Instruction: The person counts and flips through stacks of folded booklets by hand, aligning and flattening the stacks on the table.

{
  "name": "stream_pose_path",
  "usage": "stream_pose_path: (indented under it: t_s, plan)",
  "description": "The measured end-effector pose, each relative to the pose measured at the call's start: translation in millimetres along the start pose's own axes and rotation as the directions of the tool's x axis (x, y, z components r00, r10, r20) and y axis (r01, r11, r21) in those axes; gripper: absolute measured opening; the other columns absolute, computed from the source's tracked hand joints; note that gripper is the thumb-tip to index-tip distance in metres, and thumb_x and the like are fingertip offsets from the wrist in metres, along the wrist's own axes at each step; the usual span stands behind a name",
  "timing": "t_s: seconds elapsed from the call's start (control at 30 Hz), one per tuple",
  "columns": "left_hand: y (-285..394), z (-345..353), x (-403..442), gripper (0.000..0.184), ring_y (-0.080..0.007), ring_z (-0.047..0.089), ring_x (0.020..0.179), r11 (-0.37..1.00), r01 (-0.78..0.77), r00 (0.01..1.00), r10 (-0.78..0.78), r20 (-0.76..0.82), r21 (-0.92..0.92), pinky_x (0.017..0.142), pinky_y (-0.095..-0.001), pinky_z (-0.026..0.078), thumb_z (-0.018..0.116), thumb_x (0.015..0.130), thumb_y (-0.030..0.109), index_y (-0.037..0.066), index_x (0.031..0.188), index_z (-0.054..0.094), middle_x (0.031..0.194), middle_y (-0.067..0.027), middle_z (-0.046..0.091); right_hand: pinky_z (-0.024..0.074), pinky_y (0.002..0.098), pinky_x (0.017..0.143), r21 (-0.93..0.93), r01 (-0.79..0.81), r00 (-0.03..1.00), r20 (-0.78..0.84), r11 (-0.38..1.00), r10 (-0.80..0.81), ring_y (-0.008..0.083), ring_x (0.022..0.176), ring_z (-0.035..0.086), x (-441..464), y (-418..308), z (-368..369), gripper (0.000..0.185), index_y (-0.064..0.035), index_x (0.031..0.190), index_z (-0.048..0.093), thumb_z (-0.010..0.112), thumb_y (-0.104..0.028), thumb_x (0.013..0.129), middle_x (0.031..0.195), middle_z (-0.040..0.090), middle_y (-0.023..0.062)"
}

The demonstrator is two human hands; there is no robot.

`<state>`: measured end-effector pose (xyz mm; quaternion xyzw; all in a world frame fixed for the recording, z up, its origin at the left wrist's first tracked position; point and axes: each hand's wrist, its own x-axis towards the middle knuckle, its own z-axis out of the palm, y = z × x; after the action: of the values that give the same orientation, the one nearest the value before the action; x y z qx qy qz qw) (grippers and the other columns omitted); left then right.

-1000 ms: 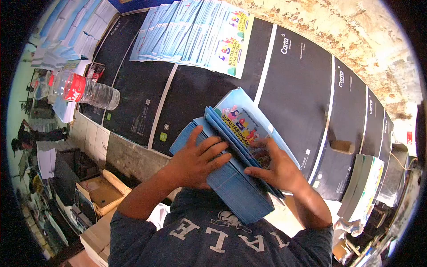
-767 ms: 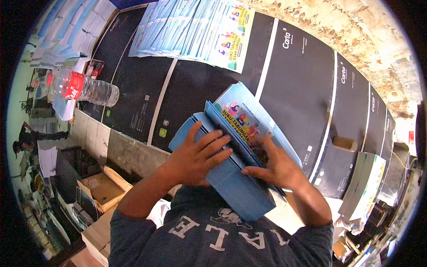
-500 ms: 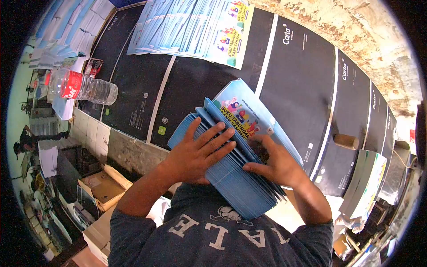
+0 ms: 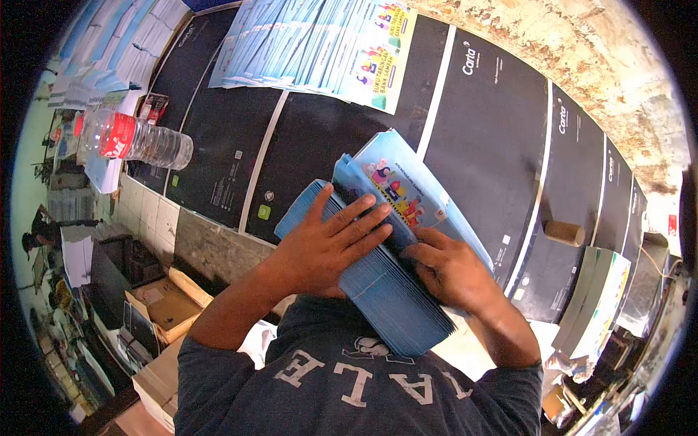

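A thick row of folded blue booklets [image 4: 396, 298] lies slantwise in front of my chest, with the folded edges facing me. My left hand [image 4: 327, 243] rests across its upper part, fingers spread over the booklets. On the right side of the row, my right hand [image 4: 451, 269] has its thumb and fingers pinched together on a booklet edge. Beyond the fingers, a printed blue cover [image 4: 403, 182] with colourful figures lies face up, partly hidden by the hands and the folded booklets.
Black boards [image 4: 494, 145] cover the table. Overlapping blue sheets [image 4: 305, 51] lie at the back, beside a plastic bottle [image 4: 149, 142] at the left. A brown roll [image 4: 564, 232] and a booklet stack [image 4: 592, 301] are at the right. An open carton [image 4: 167, 305] stands lower left.
My right thumb and fingers have closed together from a spread pose. A folded booklet now leans over more of the printed cover. My left hand has shifted slightly to the right, fingers still spread.
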<state>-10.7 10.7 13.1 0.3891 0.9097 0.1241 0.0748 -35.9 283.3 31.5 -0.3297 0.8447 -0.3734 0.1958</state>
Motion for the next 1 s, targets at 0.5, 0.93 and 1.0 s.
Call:
stream_pose_path:
  t_s: [0.5, 0.93, 1.0]
  plan:
    - [-1.2, 5.3, -7.3, 0.125, -0.0278, 0.018, 0.154, 1.000, -0.004, 1.000, 0.004, -0.006, -0.006, 0.121, -0.0634, 0.005, 0.084, 0.054, 0.070, 0.018, 0.155, 0.032, 0.165, -0.0078, 0.023, 0.0544, 0.0455, 0.089, 0.168, -0.208, 0.975, 0.116, 0.964, 0.191, 0.0411, 0.106, 0.066, 6.7, 2.1, -4.4, 0.043, -0.0078, 0.116, 0.071, 0.073, -0.040, 0.088, 0.121, 0.065, 0.0201]
    - [-0.2, 2.0, -6.2, 0.121, -0.0281, 0.019, 0.153, 1.000, 0.006, 0.999, -0.007, 0.050, 0.018, 0.120, -0.0640, 0.007, 0.084, 0.057, 0.070, 0.018, 0.154, 0.034, 0.165, -0.0081, 0.024, 0.0542, 0.0453, 0.089, 0.126, -0.209, 0.976, 0.085, 0.970, 0.199, 0.0411, 0.104, 0.066, 5.4, -0.5, -6.8, 0.044, -0.0057, 0.119, 0.069, 0.071, -0.039, 0.090, 0.119, 0.065, 0.0205]
    - [-0.4, 2.8, -5.5, 0.121, -0.0283, 0.019, 0.153, 1.000, 0.008, 0.999, -0.009, 0.049, 0.014, 0.120, -0.0642, 0.007, 0.084, 0.057, 0.070, 0.018, 0.154, 0.034, 0.164, -0.0082, 0.025, 0.0541, 0.0451, 0.090, 0.087, -0.194, 0.979, 0.076, 0.977, 0.188, 0.0410, 0.105, 0.066, 5.5, -2.0, -6.9, 0.046, -0.0053, 0.120, 0.069, 0.072, -0.040, 0.089, 0.119, 0.065, 0.0204]
